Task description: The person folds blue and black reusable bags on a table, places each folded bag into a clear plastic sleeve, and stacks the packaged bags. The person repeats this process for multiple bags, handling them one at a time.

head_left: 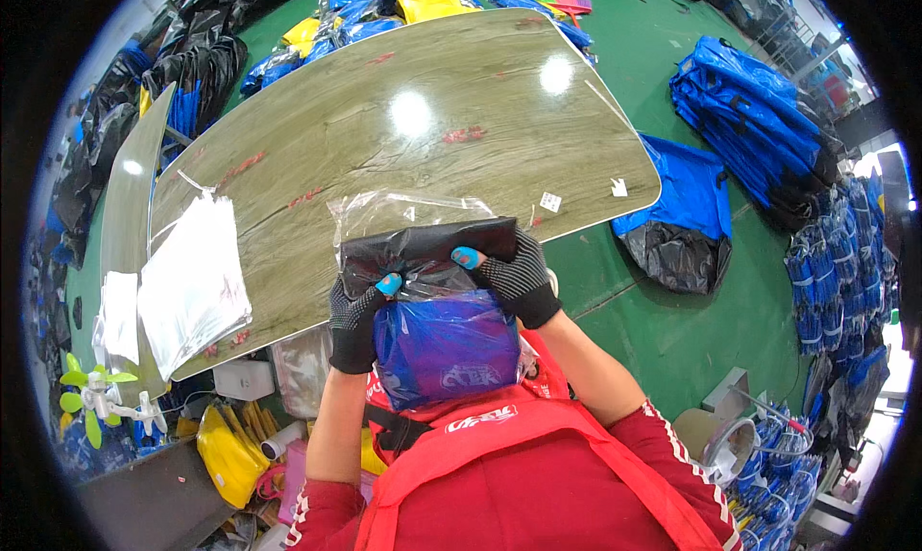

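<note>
Both my hands wear dark knit gloves with blue fingertip caps. My left hand [353,322] and my right hand [514,274] grip the two sides of a clear plastic bag [403,213] at the near edge of the wooden table [403,119]. Inside the bag sits a folded item, black [427,246] at the far end and blue [444,344] at the near end, pressed against my red apron. The bag's open mouth lies loose on the table beyond my fingers.
A stack of clear plastic bags [192,282] lies on the table's left end. Piles of blue folded items [759,109] and black bags [677,253] lie on the green floor to the right. More blue and yellow items [384,3] lie beyond the table.
</note>
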{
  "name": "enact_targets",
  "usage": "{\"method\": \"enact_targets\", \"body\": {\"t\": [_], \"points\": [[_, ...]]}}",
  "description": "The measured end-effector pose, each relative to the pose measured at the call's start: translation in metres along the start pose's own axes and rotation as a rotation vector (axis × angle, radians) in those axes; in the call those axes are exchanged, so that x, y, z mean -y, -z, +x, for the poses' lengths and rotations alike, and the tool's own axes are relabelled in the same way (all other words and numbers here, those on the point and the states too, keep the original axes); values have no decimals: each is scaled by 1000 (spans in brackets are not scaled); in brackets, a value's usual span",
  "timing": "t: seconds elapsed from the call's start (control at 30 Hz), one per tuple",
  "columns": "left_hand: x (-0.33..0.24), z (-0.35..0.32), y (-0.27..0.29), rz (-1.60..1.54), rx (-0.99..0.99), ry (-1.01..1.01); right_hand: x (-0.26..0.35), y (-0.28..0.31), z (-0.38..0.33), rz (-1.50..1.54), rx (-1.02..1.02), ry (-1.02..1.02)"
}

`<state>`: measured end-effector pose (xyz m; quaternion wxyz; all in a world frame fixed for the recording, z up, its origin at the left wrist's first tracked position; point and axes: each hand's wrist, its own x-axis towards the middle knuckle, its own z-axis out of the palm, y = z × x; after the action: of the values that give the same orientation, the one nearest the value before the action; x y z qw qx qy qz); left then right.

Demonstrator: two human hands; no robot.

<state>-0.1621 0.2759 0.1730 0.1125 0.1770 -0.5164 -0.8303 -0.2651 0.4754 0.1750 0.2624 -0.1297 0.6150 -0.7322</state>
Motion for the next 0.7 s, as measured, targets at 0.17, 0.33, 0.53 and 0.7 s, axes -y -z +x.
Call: {"method": "enact_targets", "body": {"t": [0.17, 0.33, 0.53, 0.7], "points": [[13, 0, 20, 262, -6, -53, -2, 26, 34, 35, 48, -166], [-3, 4, 5, 616, -159, -192, 7, 39, 72, -141, 24, -84], [-19, 15, -53, 1411, 507, -877, 1, 26, 83, -194, 62, -28], [-15, 32, -76, 1508, 701, -812, -3, 26, 85, -209, 55, -26]]}}
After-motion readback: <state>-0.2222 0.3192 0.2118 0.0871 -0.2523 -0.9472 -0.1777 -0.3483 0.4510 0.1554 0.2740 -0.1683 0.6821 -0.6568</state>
